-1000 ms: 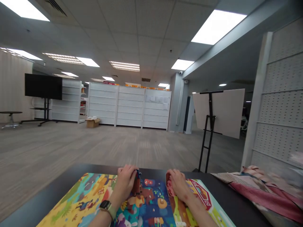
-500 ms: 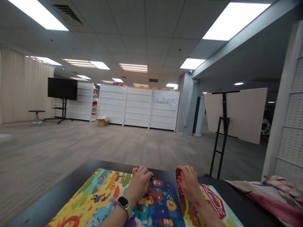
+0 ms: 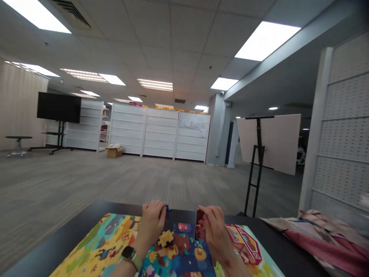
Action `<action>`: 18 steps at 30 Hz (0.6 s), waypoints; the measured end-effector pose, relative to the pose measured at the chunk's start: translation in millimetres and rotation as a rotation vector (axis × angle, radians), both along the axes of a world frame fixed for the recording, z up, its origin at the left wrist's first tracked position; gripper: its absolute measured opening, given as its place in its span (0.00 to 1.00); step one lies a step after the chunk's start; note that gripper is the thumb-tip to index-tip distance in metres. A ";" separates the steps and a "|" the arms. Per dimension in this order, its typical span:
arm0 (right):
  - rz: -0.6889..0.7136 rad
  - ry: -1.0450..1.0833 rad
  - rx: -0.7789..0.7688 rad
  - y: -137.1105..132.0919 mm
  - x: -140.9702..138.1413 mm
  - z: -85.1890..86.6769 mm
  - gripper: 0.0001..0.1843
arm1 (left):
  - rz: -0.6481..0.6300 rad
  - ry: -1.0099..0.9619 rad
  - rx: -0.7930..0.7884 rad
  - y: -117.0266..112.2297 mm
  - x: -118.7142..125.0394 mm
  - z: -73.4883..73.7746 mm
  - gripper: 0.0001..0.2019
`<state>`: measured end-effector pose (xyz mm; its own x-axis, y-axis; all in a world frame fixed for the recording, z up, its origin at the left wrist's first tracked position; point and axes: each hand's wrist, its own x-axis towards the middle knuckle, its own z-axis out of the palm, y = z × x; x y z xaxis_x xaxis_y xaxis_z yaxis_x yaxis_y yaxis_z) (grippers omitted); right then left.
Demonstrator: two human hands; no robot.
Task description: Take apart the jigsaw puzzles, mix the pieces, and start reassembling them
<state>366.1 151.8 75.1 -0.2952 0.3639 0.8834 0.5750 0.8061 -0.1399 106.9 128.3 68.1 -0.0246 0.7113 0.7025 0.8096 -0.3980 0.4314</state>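
Left fingers [image 3: 163, 209] pinch a small blue piece [image 3: 167, 211] above the table [image 3: 86, 221], as right-hand fingers [image 3: 206, 211] clamp the raised edge of a reddish panel [image 3: 198, 226]. Between the hands, a dark blue picture puzzle [image 3: 198, 252] lies largely joined. Its far-left corner looks unfilled; the blue piece and a yellow piece [image 3: 166, 238], tilted atop it, appear not yet fitted.

A grey floor [image 3: 138, 177] crosses the middle of the frame, with white shelves [image 3: 160, 132] behind. At left are a black screen [image 3: 59, 107] and a pale curtain [image 3: 20, 104]; at right, a pale board [image 3: 281, 142] on a black easel [image 3: 258, 132]. Light panels [image 3: 268, 40] shine above.
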 end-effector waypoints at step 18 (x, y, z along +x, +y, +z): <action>0.137 0.266 -0.287 -16.9 -6.2 8.1 0.15 | -0.324 0.115 -0.449 -28.2 44.6 -8.2 0.14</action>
